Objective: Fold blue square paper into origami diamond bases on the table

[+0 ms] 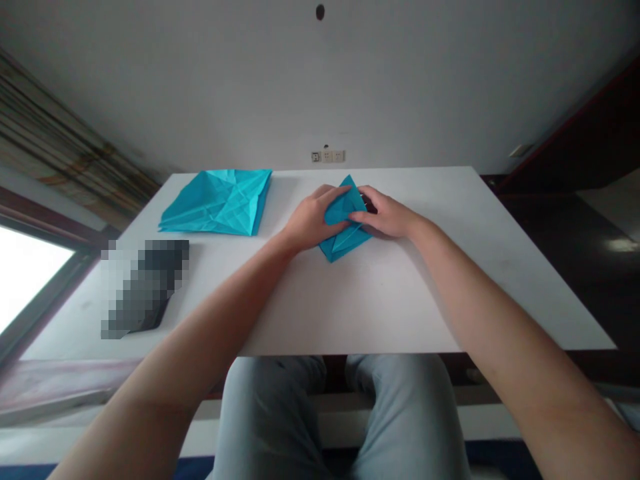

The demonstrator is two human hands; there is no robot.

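Between my hands, over the middle of the white table, is a small piece of folded blue paper with one corner pointing away from me and another toward me. My left hand grips its left side, fingers lying across the upper part and the thumb lower down. From the right, my right hand pinches the paper, thumb on top and the other fingers curled at its far edge. A dark object shows partly in the gap of my right hand; I cannot make out what it is.
A larger creased sheet of blue paper lies at the table's back left. Nearer, on the left, sits a blurred-out dark object. The white table meets a wall with sockets. A window and curtain are at left.
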